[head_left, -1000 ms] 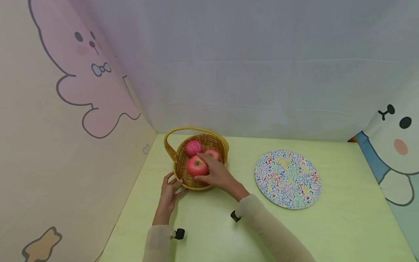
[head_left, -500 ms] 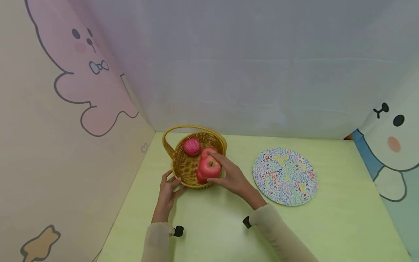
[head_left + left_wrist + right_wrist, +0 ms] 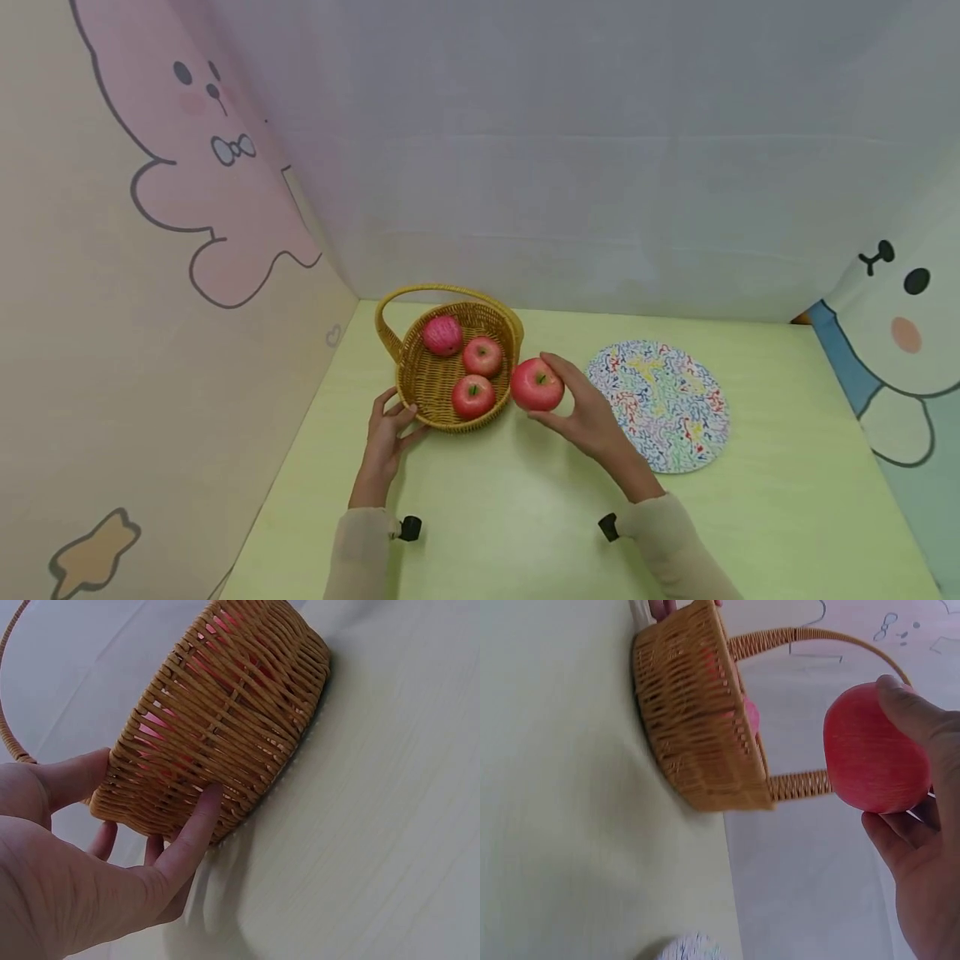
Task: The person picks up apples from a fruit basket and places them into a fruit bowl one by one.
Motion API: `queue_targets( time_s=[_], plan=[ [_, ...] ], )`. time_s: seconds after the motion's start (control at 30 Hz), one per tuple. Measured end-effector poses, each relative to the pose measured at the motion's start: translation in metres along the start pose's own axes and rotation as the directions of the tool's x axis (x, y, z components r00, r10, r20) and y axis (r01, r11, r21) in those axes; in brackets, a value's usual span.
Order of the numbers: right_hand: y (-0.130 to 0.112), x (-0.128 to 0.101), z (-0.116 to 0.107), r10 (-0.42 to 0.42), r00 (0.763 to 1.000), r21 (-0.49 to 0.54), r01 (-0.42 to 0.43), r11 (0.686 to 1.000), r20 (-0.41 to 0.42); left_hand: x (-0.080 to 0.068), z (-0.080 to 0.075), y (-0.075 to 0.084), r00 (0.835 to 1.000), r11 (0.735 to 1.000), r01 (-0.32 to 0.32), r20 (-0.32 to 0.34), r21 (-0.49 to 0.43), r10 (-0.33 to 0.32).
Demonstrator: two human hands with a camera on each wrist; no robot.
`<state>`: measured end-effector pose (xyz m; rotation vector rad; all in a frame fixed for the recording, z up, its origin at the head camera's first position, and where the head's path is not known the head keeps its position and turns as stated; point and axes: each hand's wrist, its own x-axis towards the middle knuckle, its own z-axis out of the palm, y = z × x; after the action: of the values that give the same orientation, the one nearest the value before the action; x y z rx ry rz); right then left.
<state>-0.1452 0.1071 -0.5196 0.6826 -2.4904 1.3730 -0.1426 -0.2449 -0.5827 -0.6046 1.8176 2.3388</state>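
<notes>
In the head view my right hand [image 3: 588, 412] holds a red apple [image 3: 537, 385] by its sides, just right of the wicker basket [image 3: 427, 390]. The right wrist view shows this apple [image 3: 874, 750] raised off the table, between thumb and fingers. My left hand [image 3: 385, 442] grips the basket's near left side. In the left wrist view, one digit of that hand [image 3: 112, 877] meets the rim and another lies along the woven wall. Inside the basket sit two red apples, one nearer [image 3: 473, 397] and one farther [image 3: 482, 357], plus a darker pink, streaked round fruit [image 3: 442, 335].
A round board or mat [image 3: 675, 417] with a multicoloured squiggle pattern lies right of the basket, partly behind my right hand. The basket's tall handle [image 3: 442, 287] arches toward the back wall [image 3: 600, 208]. Printed walls flank the pale green table [image 3: 495, 517].
My right hand has lifted the apple out of the basket and carried it rightward past the rim. Another apple beneath it now shows fully. My left hand stays at the basket.
</notes>
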Motion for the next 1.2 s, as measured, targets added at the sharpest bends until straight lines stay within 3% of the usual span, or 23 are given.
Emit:
queue_targets(
  time_s=[0.63, 0.83, 1.07, 1.2],
  plan=[
    [0.066, -0.038, -0.056, 0.176, 0.969, -0.163, -0.204, 0.965, -0.171, 0.002, 0.000, -0.001, 1.000, 1.000, 0.005, -0.011, -0.001, -0.005],
    [0.087, -0.050, -0.068, 0.251, 0.943, -0.180, -0.292, 0.939, -0.219, 0.000, 0.001, -0.001, 1.000, 1.000, 0.009, -0.012, -0.009, -0.009],
    [0.107, -0.059, -0.081, 0.277, 0.904, -0.199, -0.352, 0.915, -0.326, 0.001, 0.000, -0.001, 1.000, 1.000, 0.005, -0.013, 0.007, -0.004],
    [0.117, -0.060, -0.089, 0.316, 0.884, -0.192, -0.396, 0.898, -0.344, 0.001, 0.000, -0.002, 1.000, 1.000, 0.000, -0.016, 0.008, 0.000]
  ],
)
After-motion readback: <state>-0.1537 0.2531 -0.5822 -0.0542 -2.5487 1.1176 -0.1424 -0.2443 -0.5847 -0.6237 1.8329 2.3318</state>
